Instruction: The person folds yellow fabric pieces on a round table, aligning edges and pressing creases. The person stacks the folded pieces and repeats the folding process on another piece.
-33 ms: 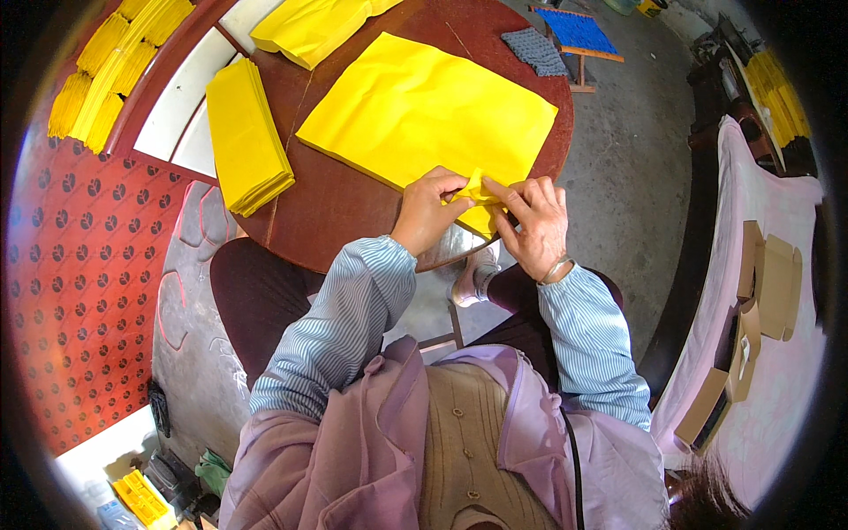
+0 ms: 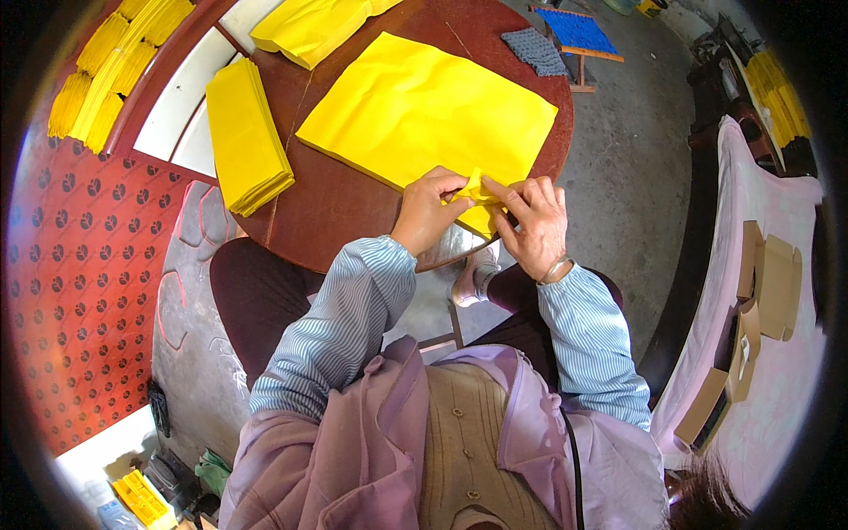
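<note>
A wide stack of yellow paper sheets [image 2: 433,106] lies on the round brown table [image 2: 322,212]. At its near right corner, my left hand [image 2: 430,208] and my right hand [image 2: 535,223] meet over a small folded piece of yellow paper [image 2: 477,190]. The left thumb and fingers pinch that folded paper from one side. From the other side, the right thumb and forefinger press on it, and the remaining right fingers are curled. Part of the fold is hidden beneath the fingertips. Left of the wide stack is a narrow pile of folded yellow paper [image 2: 247,137].
More yellow paper [image 2: 314,26] lies at the table's far edge, with a grey knitted cloth [image 2: 534,53] at the far right. A stool with a blue woven seat [image 2: 579,33] stands beyond. Opened cardboard boxes [image 2: 777,287] rest on a pink cloth [image 2: 707,265] to the right.
</note>
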Demonstrator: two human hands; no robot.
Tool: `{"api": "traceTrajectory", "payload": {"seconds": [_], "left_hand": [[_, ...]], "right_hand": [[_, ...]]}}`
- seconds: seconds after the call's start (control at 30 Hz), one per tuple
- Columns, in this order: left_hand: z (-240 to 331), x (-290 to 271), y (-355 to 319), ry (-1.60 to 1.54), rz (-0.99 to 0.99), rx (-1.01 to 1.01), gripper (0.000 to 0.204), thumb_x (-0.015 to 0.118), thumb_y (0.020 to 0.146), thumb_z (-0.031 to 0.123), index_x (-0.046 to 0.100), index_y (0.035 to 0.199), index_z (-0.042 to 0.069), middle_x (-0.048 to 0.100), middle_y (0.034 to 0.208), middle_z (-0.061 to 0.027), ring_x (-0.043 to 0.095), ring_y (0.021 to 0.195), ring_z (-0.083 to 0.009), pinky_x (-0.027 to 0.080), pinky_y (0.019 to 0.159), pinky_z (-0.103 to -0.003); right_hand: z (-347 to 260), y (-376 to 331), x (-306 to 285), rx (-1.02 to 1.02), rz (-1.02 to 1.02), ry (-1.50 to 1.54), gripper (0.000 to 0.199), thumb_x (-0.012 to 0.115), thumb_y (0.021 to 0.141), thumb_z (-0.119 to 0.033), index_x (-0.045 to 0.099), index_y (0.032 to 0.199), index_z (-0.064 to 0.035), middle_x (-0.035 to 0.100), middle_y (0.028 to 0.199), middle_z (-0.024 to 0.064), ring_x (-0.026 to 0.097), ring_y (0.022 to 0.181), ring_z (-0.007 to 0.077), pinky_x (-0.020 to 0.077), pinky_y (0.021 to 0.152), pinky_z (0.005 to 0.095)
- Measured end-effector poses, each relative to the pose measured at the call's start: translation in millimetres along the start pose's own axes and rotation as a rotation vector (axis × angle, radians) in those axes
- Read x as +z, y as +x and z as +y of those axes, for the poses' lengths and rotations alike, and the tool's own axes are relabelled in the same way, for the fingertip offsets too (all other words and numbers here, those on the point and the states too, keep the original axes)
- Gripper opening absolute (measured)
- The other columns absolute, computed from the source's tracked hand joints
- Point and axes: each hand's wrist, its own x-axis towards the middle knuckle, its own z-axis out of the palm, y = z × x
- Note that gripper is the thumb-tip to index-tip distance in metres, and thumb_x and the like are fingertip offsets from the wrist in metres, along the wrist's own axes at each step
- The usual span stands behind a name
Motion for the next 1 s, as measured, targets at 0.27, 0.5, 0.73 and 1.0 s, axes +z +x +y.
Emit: {"api": "traceTrajectory", "payload": {"seconds": [0.27,0.5,0.73,1.0], "left_hand": [[-0.2,0.5,0.6,0.006,-0.002,-0.012,0.025,0.082,0.087,0.01,0.076,0.108,-0.001,0.071,0.101,-0.0113,0.067,0.085,-0.0228,0.054,0.079,-0.032],[-2.0,1.6,-0.3,-0.006,0.01,0.003,0.026,0.083,0.086,0.011,0.076,0.108,-0.001,0.07,0.1,-0.011,0.065,0.083,-0.0221,0.053,0.077,-0.032],[-4.9,1.3,1.5,0.011,0.011,0.033,0.028,0.084,0.083,0.011,0.076,0.107,-0.002,0.07,0.098,-0.0109,0.064,0.081,-0.0215,0.052,0.075,-0.032],[-5.0,1.6,0.7,0.003,-0.002,0.009,0.026,0.085,0.084,0.01,0.075,0.106,-0.002,0.07,0.099,-0.0101,0.064,0.082,-0.0206,0.052,0.076,-0.031]], "right_hand": [[3.3,4.0,5.0,0.03,0.026,0.031,0.041,0.08,0.085,-0.013,0.077,0.126,-0.0141,0.062,0.093,0.0043,0.056,0.092,0.0242,0.0422,0.082,0.0386],[16.0,6.5,15.2,0.174,0.112,0.351,0.021,0.076,0.092,-0.015,0.082,0.111,-0.01,0.065,0.094,0.0075,0.058,0.093,0.0254,0.0471,0.084,0.0392],[26.2,13.8,19.9,0.27,0.032,0.521,0.023,0.08,0.091,-0.009,0.08,0.114,-0.0093,0.07,0.104,0.006,0.063,0.11,0.0221,0.0493,0.1,0.0364],[26.8,20.6,28.0,0.445,-0.041,0.632,0.024,0.079,0.084,-0.008,0.082,0.108,-0.0077,0.077,0.102,0.0078,0.064,0.101,0.0236,0.0561,0.096,0.0391]]}}
